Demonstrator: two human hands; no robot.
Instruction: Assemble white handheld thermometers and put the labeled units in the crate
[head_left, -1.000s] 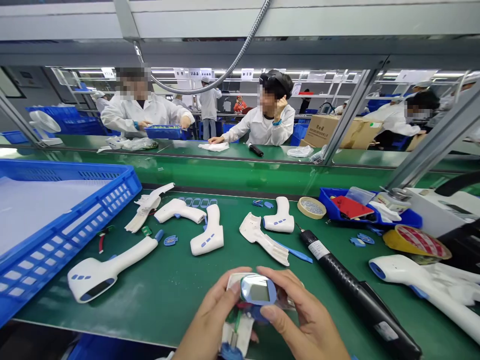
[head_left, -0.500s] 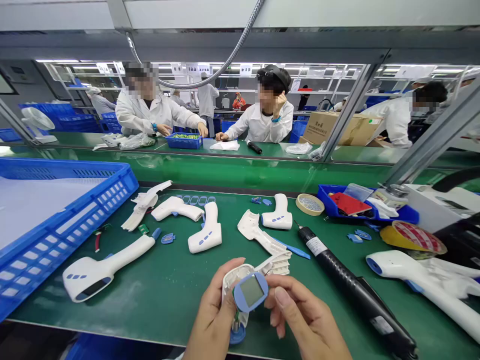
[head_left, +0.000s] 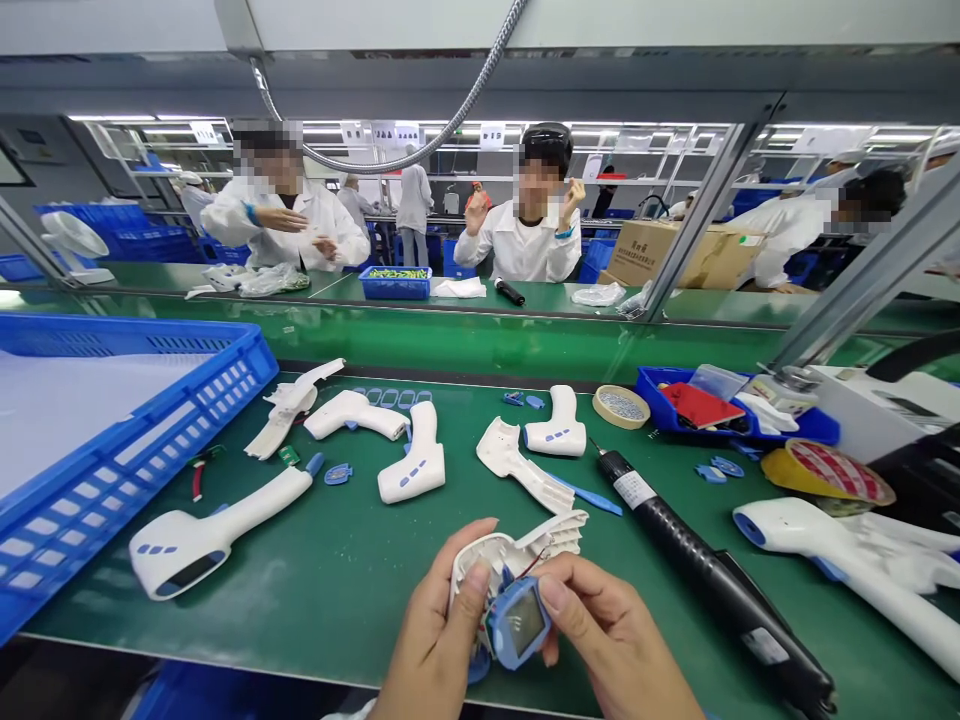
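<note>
Left hand (head_left: 442, 625) angled inward, thumb uppermost, grip clasping white shell (head_left: 551, 537), right hand (head_left: 611, 620) curled, grip pinching blue-framed display (head_left: 523, 622)

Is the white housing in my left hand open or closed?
Open: the white housing shows its ribbed inside, and your right hand holds the blue-framed screen outside it.

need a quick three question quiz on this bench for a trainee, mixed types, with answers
1. Multiple choice: what is in the left hand's grip?
a) brown cardboard box
b) open white plastic housing
c) blue ventilated crate
2. True or false: the long black cylindrical tool lies on the flat green tabletop.
3. Fill in: the ____ hand's thumb touches the rim of the blue-framed rectangular grey display.
Key: 1 b; 2 true; 3 right hand.
</note>
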